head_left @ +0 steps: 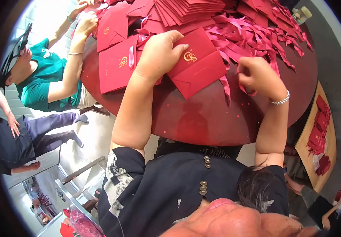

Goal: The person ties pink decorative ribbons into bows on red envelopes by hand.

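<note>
My left hand lies on a red envelope with a gold emblem, fingers curled over its top edge and pinning it to the round dark-red table. My right hand, a beaded bracelet on its wrist, is closed around a magenta ribbon that trails off the envelope's right side. Behind both hands spreads a tangled heap of ribbons. A second red envelope lies left of my left hand.
A stack of red envelopes sits at the table's far side. A co-worker in a green shirt handles envelopes at the left rim. Another person in dark clothes stands further left. A wooden board with red scraps lies at the right.
</note>
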Demonstrator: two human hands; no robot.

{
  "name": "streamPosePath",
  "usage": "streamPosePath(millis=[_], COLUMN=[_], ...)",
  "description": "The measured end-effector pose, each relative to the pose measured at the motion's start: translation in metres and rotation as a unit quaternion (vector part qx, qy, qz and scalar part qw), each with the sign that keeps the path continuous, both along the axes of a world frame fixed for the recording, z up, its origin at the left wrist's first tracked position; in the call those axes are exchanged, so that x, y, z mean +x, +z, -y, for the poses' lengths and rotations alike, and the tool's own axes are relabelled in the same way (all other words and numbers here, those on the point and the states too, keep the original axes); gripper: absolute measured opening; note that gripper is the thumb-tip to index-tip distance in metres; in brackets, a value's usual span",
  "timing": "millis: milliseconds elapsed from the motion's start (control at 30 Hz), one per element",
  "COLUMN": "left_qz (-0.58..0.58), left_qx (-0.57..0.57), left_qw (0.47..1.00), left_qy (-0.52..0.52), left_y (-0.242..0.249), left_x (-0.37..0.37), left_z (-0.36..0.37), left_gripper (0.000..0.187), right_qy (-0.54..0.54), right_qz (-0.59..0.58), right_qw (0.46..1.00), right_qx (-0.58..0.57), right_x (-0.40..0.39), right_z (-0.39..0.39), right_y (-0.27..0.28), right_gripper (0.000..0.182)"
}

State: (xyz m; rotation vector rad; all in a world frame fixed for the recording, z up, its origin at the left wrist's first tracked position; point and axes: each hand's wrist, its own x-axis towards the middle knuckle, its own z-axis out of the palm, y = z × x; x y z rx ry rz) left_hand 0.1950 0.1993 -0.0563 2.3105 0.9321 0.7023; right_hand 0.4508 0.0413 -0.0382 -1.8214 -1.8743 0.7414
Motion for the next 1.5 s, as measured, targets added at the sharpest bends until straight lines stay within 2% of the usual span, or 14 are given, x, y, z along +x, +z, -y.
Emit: streamPosePath(millis=[33, 67, 133, 167, 233, 267, 300, 333, 433, 600, 767, 1300, 1367, 1500], left_qz=[0.009, 0.009, 0.033, 0.033, 0.057, 0.056, 0.1, 0.143, 0.147, 0.1, 0.053, 0.029, 0.024, 0.026], left_qx=[-0.013, -0.012, -0.153, -0.155, -0.308, -0.308, -0.343, -0.376, -0.402, -0.401, -0.347, -0.319, -0.276, -0.271], left_qw=[1.0, 1.0, 0.986, 0.986, 0.944, 0.944, 0.926, 0.904, 0.891, 0.897, 0.923, 0.933, 0.943, 0.947], left_qy=[-0.011, -0.01, -0.055, -0.056, -0.101, -0.103, -0.125, -0.147, -0.152, -0.158, -0.16, -0.166, -0.183, -0.173], left_y=[0.005, 0.006, 0.006, 0.008, 0.014, 0.013, 0.01, 0.007, 0.002, -0.004, -0.006, -0.004, -0.002, -0.002], left_x=[-0.001, -0.002, -0.005, -0.005, -0.004, -0.003, -0.002, -0.002, 0.002, 0.009, 0.01, 0.01, 0.01, 0.01], left_z=[0.002, 0.001, -0.001, 0.0, 0.002, 0.004, 0.005, 0.006, 0.009, 0.012, 0.016, 0.022, 0.022, 0.024], left_gripper=[0.026, 0.026, 0.021, 0.021, 0.023, 0.023, 0.025, 0.026, 0.027, 0.026, 0.026, 0.025, 0.024, 0.024], right_qy=[-0.048, -0.046, -0.079, -0.071, -0.05, -0.025, 0.022, 0.022, 0.027, 0.007, 0.023, 0.02, 0.023, 0.012], right_qz=[-0.081, -0.082, -0.221, -0.236, -0.233, -0.228, -0.166, -0.165, -0.121, -0.123, -0.096, -0.057, -0.04, -0.035], right_qw=[0.992, 0.992, 0.972, 0.969, 0.969, 0.966, 0.967, 0.967, 0.971, 0.976, 0.978, 0.977, 0.977, 0.978], right_qx=[-0.085, -0.084, 0.0, 0.018, 0.067, 0.116, 0.191, 0.193, 0.205, 0.18, 0.184, 0.205, 0.21, 0.207], right_x=[0.004, 0.003, 0.0, -0.002, -0.02, -0.026, -0.024, -0.025, -0.031, -0.036, -0.033, -0.035, -0.037, -0.039], right_z=[0.001, 0.001, 0.006, 0.007, 0.004, 0.004, -0.001, -0.002, -0.006, -0.006, -0.005, -0.011, -0.012, -0.01], right_y=[0.01, 0.013, 0.014, 0.012, 0.012, 0.013, 0.002, 0.002, 0.0, -0.004, -0.005, -0.013, -0.013, -0.01], right_gripper=[0.008, 0.008, 0.006, 0.007, 0.012, 0.017, 0.027, 0.027, 0.031, 0.028, 0.025, 0.014, 0.012, 0.009])
